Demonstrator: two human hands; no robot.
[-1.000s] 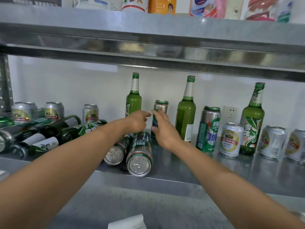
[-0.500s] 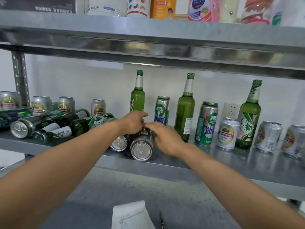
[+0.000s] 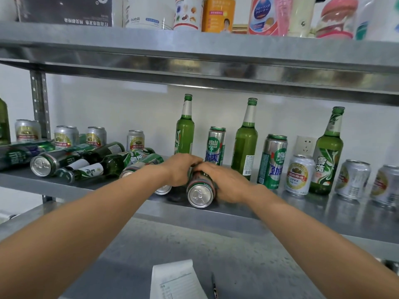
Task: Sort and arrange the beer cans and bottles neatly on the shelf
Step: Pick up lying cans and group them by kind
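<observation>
Room is tight round the lying dark can with a silver end [image 3: 199, 192] at the grey metal shelf's [image 3: 313, 210] front edge. At 9 o'clock, lying green glass bottles [image 3: 112, 164] and lying dark cans [image 3: 54, 161] block the way. At 12, a tall green-and-silver can [image 3: 216, 145] stands between two upright green bottles [image 3: 185, 134]. At 4 o'clock a bare strip follows the front edge. The steel upper shelf [image 3: 194, 61] clears the bottle tops.

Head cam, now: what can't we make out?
Head view.
Label of the lying can: covered by the right hand.
Grip of the left hand: fingertips hidden behind it.
The second lying can: mostly behind the left wrist.
The rightmost can: cut by right edge.
Writing on the notepad: too small.
</observation>
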